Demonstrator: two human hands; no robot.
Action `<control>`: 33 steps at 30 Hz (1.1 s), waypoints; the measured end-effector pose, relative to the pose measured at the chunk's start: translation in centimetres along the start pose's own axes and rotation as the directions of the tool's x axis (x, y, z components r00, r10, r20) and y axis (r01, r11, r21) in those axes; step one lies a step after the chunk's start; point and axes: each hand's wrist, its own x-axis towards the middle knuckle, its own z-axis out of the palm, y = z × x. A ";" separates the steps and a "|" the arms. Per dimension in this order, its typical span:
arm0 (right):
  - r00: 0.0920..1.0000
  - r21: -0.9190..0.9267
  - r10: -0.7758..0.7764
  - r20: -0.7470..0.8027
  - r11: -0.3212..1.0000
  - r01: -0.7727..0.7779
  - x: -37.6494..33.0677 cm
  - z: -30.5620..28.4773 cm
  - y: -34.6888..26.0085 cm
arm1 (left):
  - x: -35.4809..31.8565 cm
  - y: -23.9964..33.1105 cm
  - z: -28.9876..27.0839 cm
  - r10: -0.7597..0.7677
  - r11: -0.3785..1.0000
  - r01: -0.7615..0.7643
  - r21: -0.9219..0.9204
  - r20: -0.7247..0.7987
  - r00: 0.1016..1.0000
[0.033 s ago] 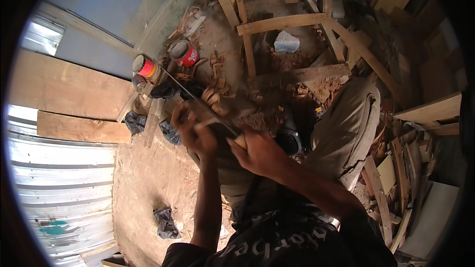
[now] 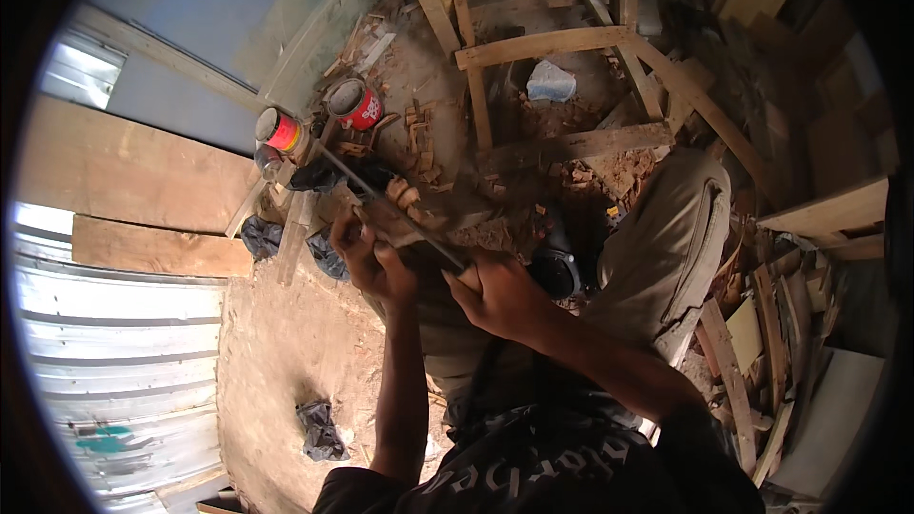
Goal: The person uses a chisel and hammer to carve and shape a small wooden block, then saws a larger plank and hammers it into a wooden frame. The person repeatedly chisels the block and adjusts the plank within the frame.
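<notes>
My right hand (image 2: 505, 297) is closed round the pale handle of a long, thin metal rod-like tool (image 2: 357, 178), perhaps a file. The tool slants up and left from my fist, its far end close to the paint cans. Just left of it my left hand (image 2: 376, 262) is closed, thumb and fingers pinching a small brown piece of wood (image 2: 386, 221). The rod crosses over this piece, touching or nearly touching it. Both hands are above my lap, and my fingers partly hide the wood.
Two red paint cans (image 2: 354, 107) stand ahead on the left. A wooden frame (image 2: 552, 46) rises at the far side. Wood offcuts (image 2: 762, 343) are piled on the right, and a black shoe (image 2: 557, 271) is between my legs. A black plastic bag (image 2: 321, 430) lies at lower left.
The rod's far end has dipped slightly toward me. My left fingers have shifted a little and look less blurred; my right hand is almost unchanged.
</notes>
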 end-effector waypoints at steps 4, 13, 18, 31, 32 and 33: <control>0.997 -0.013 0.027 0.067 1.000 -0.027 -1.7 -0.2 0.5 | -2.0 1.1 -1.7 0.012 1.000 -0.013 0.022 0.032 0.999; 0.996 -0.215 -0.091 0.014 0.972 0.092 -1.8 -0.9 1.2 | -3.0 2.0 -0.9 0.039 0.991 -0.032 -0.131 0.044 0.998; 0.969 0.009 -0.202 -0.144 0.979 0.205 -3.1 -1.7 0.1 | -2.6 2.2 -0.9 0.022 0.999 -0.020 -0.037 0.072 0.997; 0.996 -0.754 -0.063 0.058 0.652 0.085 -2.2 -6.4 3.0 | -2.6 4.0 3.9 0.186 0.974 -0.195 0.118 0.083 0.979; 0.996 -0.836 -0.082 0.032 0.543 0.072 -1.8 -7.2 2.8 | -2.3 4.0 4.8 0.193 0.971 -0.201 0.125 0.073 0.978; 0.994 -0.906 -0.104 0.017 0.418 0.059 -1.5 -7.9 2.6 | -1.9 4.0 5.6 0.180 0.974 -0.186 0.126 0.061 0.982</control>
